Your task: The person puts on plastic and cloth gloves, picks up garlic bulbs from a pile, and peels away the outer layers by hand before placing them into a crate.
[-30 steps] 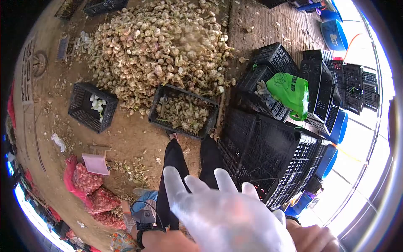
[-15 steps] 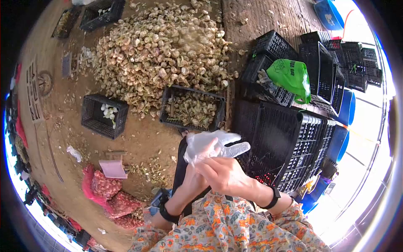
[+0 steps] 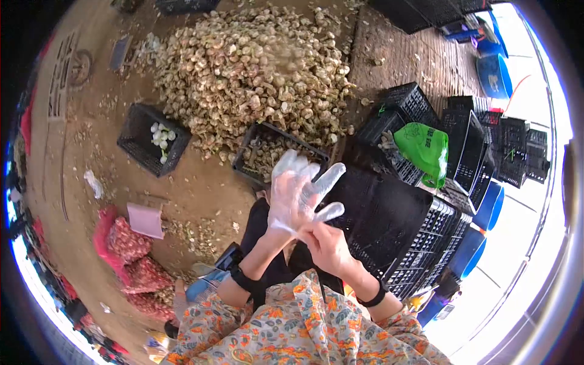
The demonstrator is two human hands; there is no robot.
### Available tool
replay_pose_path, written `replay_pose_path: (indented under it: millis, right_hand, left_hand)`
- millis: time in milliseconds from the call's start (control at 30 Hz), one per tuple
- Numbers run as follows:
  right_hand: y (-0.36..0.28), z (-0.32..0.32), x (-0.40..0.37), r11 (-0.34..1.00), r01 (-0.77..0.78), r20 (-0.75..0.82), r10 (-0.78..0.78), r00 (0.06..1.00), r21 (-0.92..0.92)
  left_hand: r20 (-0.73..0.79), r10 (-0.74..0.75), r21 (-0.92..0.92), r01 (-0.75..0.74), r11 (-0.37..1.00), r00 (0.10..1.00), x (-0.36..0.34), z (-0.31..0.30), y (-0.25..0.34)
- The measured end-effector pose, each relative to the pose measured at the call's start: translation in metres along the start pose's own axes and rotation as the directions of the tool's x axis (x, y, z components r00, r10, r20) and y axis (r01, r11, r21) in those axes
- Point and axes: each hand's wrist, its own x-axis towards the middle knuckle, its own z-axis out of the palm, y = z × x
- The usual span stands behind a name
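A thin clear plastic glove (image 3: 299,182) covers my left hand (image 3: 289,207), whose fingers are spread, with some loose glove fingertips standing up. My right hand (image 3: 325,244) is bare and pinches the cuff of this glove at the left wrist. Just beyond the gloved hand is a black crate (image 3: 250,146) holding trimmed bulbs that look like garlic. Behind that crate lies a large heap of bulbs (image 3: 249,73). Another black crate (image 3: 137,143) at the left holds several white peeled bulbs (image 3: 162,137).
Black crates (image 3: 389,213) stand at the right, with a green bag (image 3: 423,149) on some. Blue barrels (image 3: 490,207) stand behind them. Red net sacks (image 3: 131,240) and a small pink stool (image 3: 146,220) are at lower left.
The glove is now pulled further over my left hand, and its fingers have spread. My right hand has shifted down to the cuff. The view has shifted.
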Motion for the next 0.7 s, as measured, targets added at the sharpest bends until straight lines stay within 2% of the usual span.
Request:
replay_pose_path:
  millis: [33, 67, 100, 133, 167, 200, 233, 267, 333, 400, 467, 500, 567, 600, 667, 700]
  right_hand:
    - [0.0, 0.001, -0.001, 0.999, -0.047, -0.03, 0.046, 0.998, -0.026]
    - [0.002, 0.004, 0.003, 0.998, -0.014, -0.08, 0.009, 0.997, -0.06]
    - [0.007, 0.006, 0.008, 0.995, -0.046, -0.113, 0.036, 0.993, -0.09]
    - [0.012, 0.008, 0.011, 0.99, -0.08, -0.15, 0.061, 0.987, -0.119]
    - [0.016, 0.011, 0.013, 0.988, -0.079, -0.136, 0.061, 0.989, -0.13]
    - [0.021, 0.014, 0.014, 0.988, -0.086, -0.165, 0.064, 0.984, -0.129]
    - [0.025, 0.017, 0.017, 0.988, -0.091, -0.197, 0.065, 0.978, -0.126]
    - [0.029, 0.021, 0.018, 0.988, -0.087, -0.186, 0.062, 0.981, -0.13]
    - [0.033, 0.028, 0.019, 0.972, -0.111, -0.217, 0.065, 0.974, -0.205]
    - [0.033, 0.031, 0.023, 0.968, -0.132, -0.207, 0.087, 0.974, -0.213]
    - [0.034, 0.035, 0.026, 0.958, -0.138, -0.219, 0.083, 0.972, -0.251]
    - [0.033, 0.037, 0.027, 0.959, -0.128, -0.209, 0.075, 0.975, -0.252]
    - [0.033, 0.041, 0.029, 0.948, -0.112, -0.177, 0.061, 0.982, -0.299]
    - [0.033, 0.044, 0.03, 0.951, -0.097, -0.166, 0.049, 0.985, -0.293]
    - [0.033, 0.046, 0.028, 0.946, -0.099, -0.101, 0.071, 0.992, -0.309]
    - [0.031, 0.046, 0.029, 0.946, -0.074, -0.058, 0.059, 0.997, -0.314]
  left_hand:
    - [0.034, -0.096, -0.039, 0.097, 0.995, 0.995, 0.005, -0.01, 0.018]
    - [0.009, -0.048, -0.062, 0.048, 0.997, 0.999, -0.008, -0.005, 0.016]
    - [0.131, -0.233, -0.552, 0.266, 0.79, 0.964, -0.016, -0.005, 0.016]
    - [0.32, -0.31, -0.85, 0.416, 0.322, 0.895, -0.024, -0.006, 0.016]
    - [0.314, -0.319, -0.857, 0.411, 0.31, 0.894, -0.03, -0.01, 0.016]
    - [0.2, -0.21, -0.52, 0.285, 0.805, 0.957, -0.037, -0.015, 0.014]
    - [0.17, -0.051, 0.015, 0.049, 0.999, 0.984, -0.042, -0.02, 0.011]
    - [0.162, -0.059, 0.013, 0.058, 0.998, 0.985, -0.054, -0.017, 0.002]
    - [0.344, -0.06, 0.052, 0.045, 0.998, 0.937, -0.081, -0.002, -0.017]
    - [0.374, -0.114, 0.066, 0.096, 0.993, 0.92, -0.08, -0.003, -0.012]
    - [0.361, -0.24, -0.079, 0.286, 0.955, 0.901, -0.074, -0.003, -0.011]
    - [0.351, -0.248, -0.077, 0.291, 0.953, 0.903, -0.074, -0.001, -0.017]
    - [0.174, -0.009, -0.366, 0.073, 0.928, 0.985, -0.074, 0.004, -0.035]
    - [0.163, -0.017, -0.354, 0.075, 0.932, 0.986, -0.075, 0.006, -0.04]
    - [0.127, -0.121, -0.473, 0.168, 0.865, 0.984, -0.08, 0.012, -0.043]
    - [0.235, -0.164, -0.513, 0.266, 0.816, 0.958, -0.09, 0.018, -0.052]
